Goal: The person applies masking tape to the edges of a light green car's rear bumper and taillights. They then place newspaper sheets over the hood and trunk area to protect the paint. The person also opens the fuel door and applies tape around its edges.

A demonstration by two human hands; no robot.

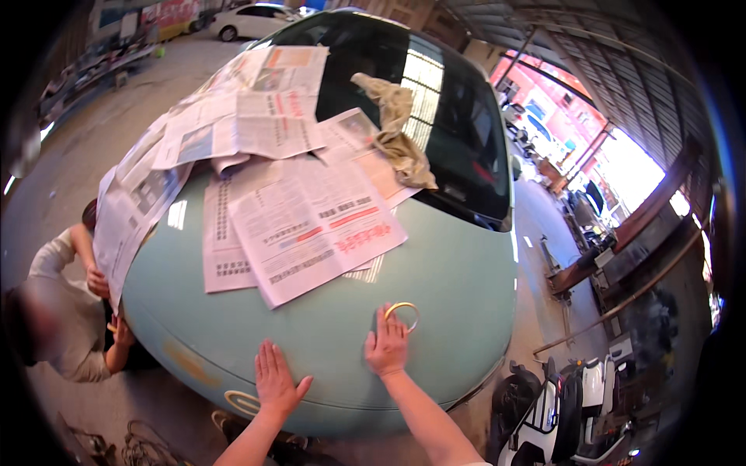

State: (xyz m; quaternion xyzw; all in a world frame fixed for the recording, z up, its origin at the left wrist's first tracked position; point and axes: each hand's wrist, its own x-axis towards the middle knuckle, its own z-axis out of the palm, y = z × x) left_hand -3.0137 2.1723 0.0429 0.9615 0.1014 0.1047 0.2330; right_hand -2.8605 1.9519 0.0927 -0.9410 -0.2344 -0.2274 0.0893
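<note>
My left hand (277, 382) lies flat on the pale green car panel (334, 326), fingers together and thumb spread, holding nothing. To its right, my right hand (387, 344) rests on the same panel with its fingers over one side of a thin yellow roll of tape (416, 320). The rest of the ring sticks out past the fingertips. Beyond my hands, printed newspaper sheets (318, 221) overlap across the panel. More newspaper (280, 116) drapes over the left side and part of the dark window (466, 147). A crumpled beige cloth (404, 155) lies by the glass.
At the left, another person (66, 311) crouches beside the car, one hand at the hanging newspaper edge. Parked scooters (544, 412) stand at lower right. Metal beams (622, 256) and a long pole (614, 311) are along the right. A white car (252, 21) is far back.
</note>
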